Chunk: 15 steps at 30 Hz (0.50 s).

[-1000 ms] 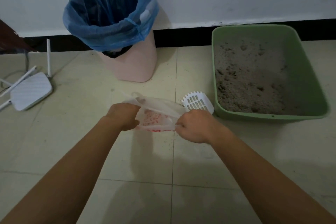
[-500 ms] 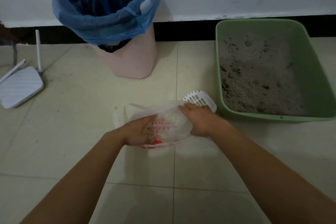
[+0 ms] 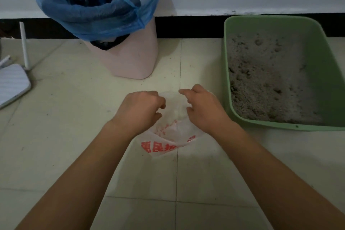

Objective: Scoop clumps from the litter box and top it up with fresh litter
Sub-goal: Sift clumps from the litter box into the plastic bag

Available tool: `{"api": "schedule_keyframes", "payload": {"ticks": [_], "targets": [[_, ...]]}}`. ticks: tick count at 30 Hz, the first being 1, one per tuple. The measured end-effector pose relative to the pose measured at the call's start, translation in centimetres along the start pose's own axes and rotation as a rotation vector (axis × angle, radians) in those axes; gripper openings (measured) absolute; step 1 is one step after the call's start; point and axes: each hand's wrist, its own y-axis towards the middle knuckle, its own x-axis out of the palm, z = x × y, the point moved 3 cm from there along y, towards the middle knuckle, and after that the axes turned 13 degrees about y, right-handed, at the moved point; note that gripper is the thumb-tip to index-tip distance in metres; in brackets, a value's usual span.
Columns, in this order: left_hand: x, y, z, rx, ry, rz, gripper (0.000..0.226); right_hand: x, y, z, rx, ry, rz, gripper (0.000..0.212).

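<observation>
Both hands at floor level, centre. Left hand (image 3: pixel 141 110) clenched on the near-left edge of the plastic bag (image 3: pixel 168 136); right hand (image 3: pixel 203 110) appears to pinch the opposite edge, index finger partly extended. The bag's mouth is spread between them and faces up. Litter box (image 3: pixel 280 125) sits on the floor to the right and slightly forward of the right hand, near but not touching, with its long axis running away from the person toward the wall. Right hand is clearly the nearer one. Grey litter (image 3: pixel 265 80) is lumpy throughout. Judgement: any reach to the box goes rightward with the right hand. The pink bin (image 3: pixel 130 61) stands forward-left, closer to the left hand.
</observation>
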Motion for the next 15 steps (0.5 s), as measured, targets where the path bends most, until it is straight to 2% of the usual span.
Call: {"api": "schedule_keyframes", "payload": {"ticks": [3, 6, 7, 8, 10, 11, 13, 15], "targets": [[3.3, -0.4, 0.0, 0.0, -0.003, -0.129, 0.023, 1.7, 0.1, 0.6, -0.023, 0.038, -0.067, 0.03], [7.0, -1.7, -0.6, -0.006, 0.048, -0.254, 0.045, 3.4, -0.8, 0.9, -0.028, -0.11, -0.16, 0.03], [8.1, -2.3, -1.0, -0.018, 0.022, -0.292, 0.059, 3.6, -1.0, 1.1, -0.011, -0.142, -0.166, 0.036], [9.0, -2.9, -1.4, -0.032, -0.017, -0.338, 0.072, 3.6, -1.1, 1.2, 0.001, -0.168, -0.167, 0.051], [10.9, -4.0, -2.2, -0.072, -0.118, -0.453, 0.094, 4.0, -1.0, 1.5, -0.006, -0.218, -0.193, 0.093], [11.6, -4.4, -2.4, -0.092, -0.173, -0.5, 0.101, 4.2, -0.8, 1.4, -0.014, -0.241, -0.213, 0.108], [12.6, -4.6, -2.5, -0.103, -0.245, -0.533, 0.111, 4.8, -0.1, 1.5, -0.025, -0.266, -0.24, 0.121], [13.1, -3.9, -2.4, -0.101, -0.278, -0.497, 0.115, 5.0, 0.7, 2.2, -0.003, -0.261, -0.268, 0.124]]}}
